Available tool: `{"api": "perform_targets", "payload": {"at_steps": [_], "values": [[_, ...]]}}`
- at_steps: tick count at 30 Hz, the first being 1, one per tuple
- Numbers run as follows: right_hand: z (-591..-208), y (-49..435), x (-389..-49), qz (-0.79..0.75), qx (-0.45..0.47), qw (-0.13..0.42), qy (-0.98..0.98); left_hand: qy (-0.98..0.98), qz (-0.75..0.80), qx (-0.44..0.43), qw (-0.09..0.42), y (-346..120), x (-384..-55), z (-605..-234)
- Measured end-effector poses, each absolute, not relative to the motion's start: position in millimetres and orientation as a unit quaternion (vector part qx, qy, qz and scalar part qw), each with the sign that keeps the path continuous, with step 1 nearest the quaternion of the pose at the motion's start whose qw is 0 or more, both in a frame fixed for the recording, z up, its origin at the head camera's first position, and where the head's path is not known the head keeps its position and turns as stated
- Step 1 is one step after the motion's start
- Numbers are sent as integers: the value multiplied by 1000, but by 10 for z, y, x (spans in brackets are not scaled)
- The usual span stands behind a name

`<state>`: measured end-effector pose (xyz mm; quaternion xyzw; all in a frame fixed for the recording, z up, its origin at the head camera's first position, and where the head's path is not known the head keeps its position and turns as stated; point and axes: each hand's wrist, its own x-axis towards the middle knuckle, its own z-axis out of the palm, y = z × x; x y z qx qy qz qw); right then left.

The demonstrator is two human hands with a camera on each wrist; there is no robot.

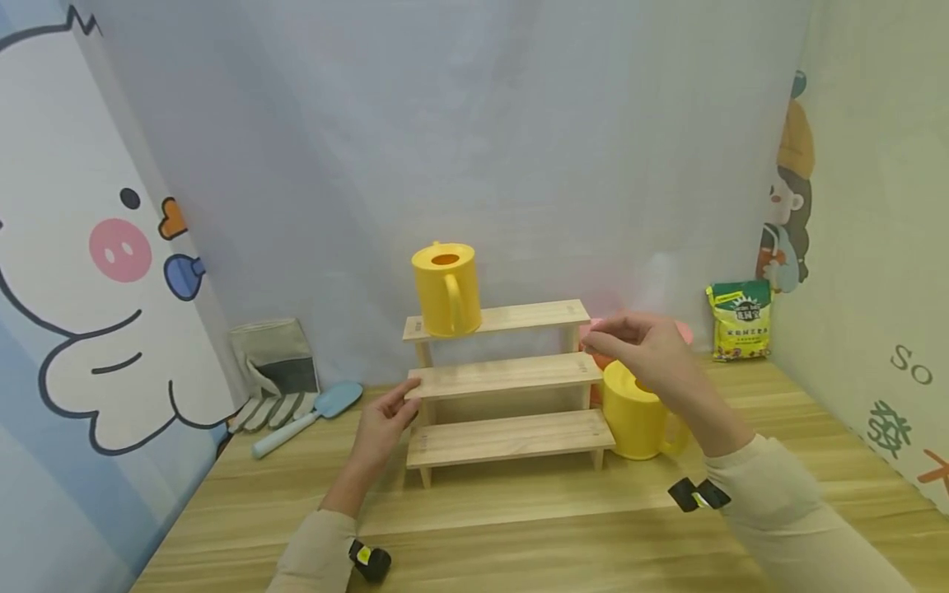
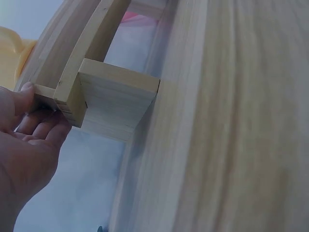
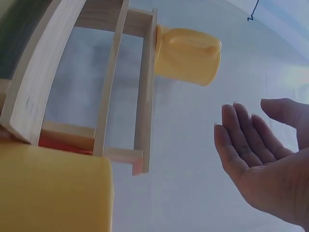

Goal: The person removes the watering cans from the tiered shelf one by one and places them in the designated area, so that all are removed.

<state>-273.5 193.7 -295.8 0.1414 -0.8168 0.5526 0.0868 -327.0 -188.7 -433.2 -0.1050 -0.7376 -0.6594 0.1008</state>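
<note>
A three-tier wooden stand (image 1: 511, 436) sits on the table, and a yellow watering can (image 1: 437, 296) stands on the left of its top tier, handle facing forward. My left hand (image 1: 381, 424) grips the left end of the middle tier, thumb above and fingers beneath the board (image 2: 70, 104). To the right of the stand is a second yellow watering can (image 1: 633, 420) on the tabletop. Over this can hangs my right hand (image 1: 652, 354), holding nothing. In the right wrist view its fingers (image 3: 241, 140) are loosely bent, with the thumb apart from them.
At the left lie a grey glove (image 1: 278, 362) and a light-blue trowel (image 1: 319, 412). A green and yellow packet (image 1: 741, 321) leans at the back right. Pink-red things (image 1: 682, 332) show partly behind the right can and hand. A curtain (image 1: 519, 165) hangs behind.
</note>
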Motion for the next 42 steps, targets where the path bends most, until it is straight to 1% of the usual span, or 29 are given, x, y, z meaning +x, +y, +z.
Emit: {"api": "perform_targets", "payload": {"at_steps": [5,10,20,30,35,42], "values": [[-2973,1714,-2832,569,164,113,-798,-750,-642,-103,122,-1887,-3254,-4337],[-3009,1521,-2926,587,181,142,-776,-753,-637,-107,124,-1898,-3259,-4344],[-2944,1094,-3067,602,183,159,-761,-751,-643,-86,119,-1916,-3274,-4303],[-2916,677,-3228,617,192,170,-744,-751,-642,-97,122,-1928,-3276,-4314],[-2949,533,-3307,619,191,175,-741,-749,-643,-99,123,-1923,-3268,-4321],[-2944,388,-3383,617,166,201,-743,-750,-643,-101,121,-1915,-3256,-4318]]}}
